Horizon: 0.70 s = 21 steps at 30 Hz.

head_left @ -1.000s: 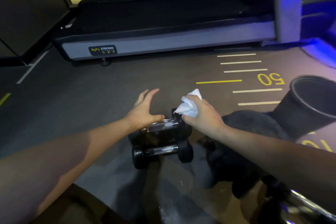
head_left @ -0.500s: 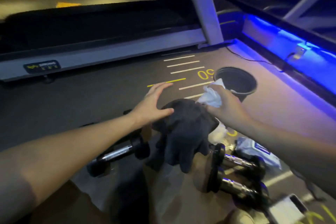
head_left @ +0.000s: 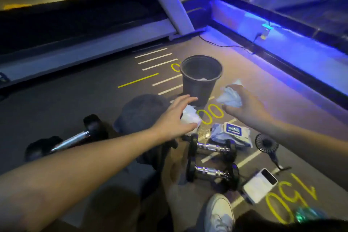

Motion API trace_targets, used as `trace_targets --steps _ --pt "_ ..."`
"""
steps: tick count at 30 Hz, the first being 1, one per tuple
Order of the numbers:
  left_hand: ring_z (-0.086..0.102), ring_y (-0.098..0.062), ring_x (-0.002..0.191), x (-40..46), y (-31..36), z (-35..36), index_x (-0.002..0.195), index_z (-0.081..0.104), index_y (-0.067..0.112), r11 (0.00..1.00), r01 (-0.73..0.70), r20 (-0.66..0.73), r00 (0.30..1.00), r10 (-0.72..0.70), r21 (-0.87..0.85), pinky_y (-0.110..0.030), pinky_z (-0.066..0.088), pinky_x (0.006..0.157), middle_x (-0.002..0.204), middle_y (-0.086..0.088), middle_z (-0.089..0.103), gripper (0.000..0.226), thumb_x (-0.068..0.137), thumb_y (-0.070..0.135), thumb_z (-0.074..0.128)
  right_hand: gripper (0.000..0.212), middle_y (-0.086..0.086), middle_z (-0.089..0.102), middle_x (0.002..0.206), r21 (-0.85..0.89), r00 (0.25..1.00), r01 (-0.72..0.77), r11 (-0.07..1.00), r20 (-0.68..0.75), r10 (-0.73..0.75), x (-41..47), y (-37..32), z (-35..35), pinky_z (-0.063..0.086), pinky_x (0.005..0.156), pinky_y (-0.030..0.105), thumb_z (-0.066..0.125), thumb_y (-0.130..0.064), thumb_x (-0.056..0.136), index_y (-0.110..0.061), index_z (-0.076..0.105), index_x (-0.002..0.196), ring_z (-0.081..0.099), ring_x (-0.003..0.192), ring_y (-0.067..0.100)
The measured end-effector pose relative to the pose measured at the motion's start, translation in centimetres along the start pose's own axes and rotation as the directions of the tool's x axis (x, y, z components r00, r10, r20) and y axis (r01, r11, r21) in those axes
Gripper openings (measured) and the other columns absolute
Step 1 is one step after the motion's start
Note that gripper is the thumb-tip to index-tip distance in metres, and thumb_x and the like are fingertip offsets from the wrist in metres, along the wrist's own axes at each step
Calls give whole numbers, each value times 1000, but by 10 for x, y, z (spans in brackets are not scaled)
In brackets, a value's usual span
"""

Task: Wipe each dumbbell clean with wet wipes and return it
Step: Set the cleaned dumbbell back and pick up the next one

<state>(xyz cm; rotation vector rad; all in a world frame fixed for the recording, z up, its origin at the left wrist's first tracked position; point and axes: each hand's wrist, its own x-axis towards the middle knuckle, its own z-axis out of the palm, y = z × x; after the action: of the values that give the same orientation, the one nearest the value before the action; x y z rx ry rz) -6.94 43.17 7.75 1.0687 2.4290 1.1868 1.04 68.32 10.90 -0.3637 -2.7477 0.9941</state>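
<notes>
1. Head view: the right hand (head_left: 246, 107) is raised over the floor with its fingers curled round a crumpled white wipe (head_left: 230, 95), just right of the black bin (head_left: 199, 79).
2. The left hand (head_left: 175, 118) reaches forward with its fingers straight and spread, holding nothing, above a dark cloth (head_left: 143, 113) and a second crumpled white wipe (head_left: 190, 117) that lies on the floor.
3. Two dumbbells lie side by side below the hands: the nearer dumbbell (head_left: 211, 173) and the farther dumbbell (head_left: 211, 147), both with chrome handles and black ends.
4. A third dumbbell (head_left: 69, 140) lies apart on the left, at an angle, beyond the left forearm.
5. The pack of wet wipes (head_left: 232, 133) lies flat just behind the farther dumbbell, below the right hand.
6. A small black fan (head_left: 267, 146) lies to the right of the pack, and a white phone-like device (head_left: 260, 184) sits near the nearer dumbbell.
7. Something white lies inside the bin.
8. A white shoe (head_left: 219, 213) shows at the bottom edge.
9. A treadmill (head_left: 94, 43) stands beyond, and the floor carries white and yellow markings.
</notes>
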Motion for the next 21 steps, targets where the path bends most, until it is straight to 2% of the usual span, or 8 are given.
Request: trace_targets --steps 3,6,10,13,16,18,21 --pt "32 -11 146 2 -4 28 147 45 26 999 25 6 1000 -25 -28 -27 26 119 154 0 37 83 70 53 60 55 -3 61 113 141 998 -60 988 21 57 -8 27 12 48 83 28 75 -17 84 -23 51 133 62 102 18" --pt "34 -7 142 1 -17 51 146 45 28 997 61 24 998 -60 -41 -28 32 116 151 3 38 78 73 44 66 53 -8 59 114 140 994 -108 984 5 108 -17 44 30 40 72 11 75 -19 84 -26 53 132 56 96 12" --pt "33 -4 142 3 -40 74 145 45 31 995 98 43 994 -97 -31 -21 29 114 152 5 37 74 76 35 73 59 -2 63 124 94 991 -126 988 64 120 -32 70 62 44 84 28 72 -29 75 -28 54 132 60 109 21" --pt "34 -6 142 6 -52 88 145 46 31 990 135 62 989 -132 -33 -21 29 112 152 4 37 74 76 34 72 56 -9 59 117 77 989 -136 988 70 131 -41 87 79 35 79 21 76 -19 80 -24 55 132 57 106 14" --pt "33 -7 142 9 -64 102 145 46 29 985 171 92 982 -168 -34 -17 26 109 152 3 36 74 76 35 71 57 -10 53 112 24 986 -160 987 57 158 -47 102 90 28 72 15 76 -21 81 -24 54 134 47 98 9" --pt "33 -5 142 14 -73 113 144 46 32 978 206 106 974 -201 -36 -15 25 109 152 4 34 74 74 37 70 59 -3 58 115 12 976 -203 979 85 202 -49 114 95 31 73 20 76 -26 80 -27 52 135 50 98 13" --pt "33 -7 143 21 -84 130 143 47 38 965 259 131 959 -253 -35 -18 26 110 153 4 33 71 77 33 74 64 5 58 129 -25 962 -237 971 130 238 -50 136 105 44 82 32 74 -39 78 -31 49 137 56 111 26"
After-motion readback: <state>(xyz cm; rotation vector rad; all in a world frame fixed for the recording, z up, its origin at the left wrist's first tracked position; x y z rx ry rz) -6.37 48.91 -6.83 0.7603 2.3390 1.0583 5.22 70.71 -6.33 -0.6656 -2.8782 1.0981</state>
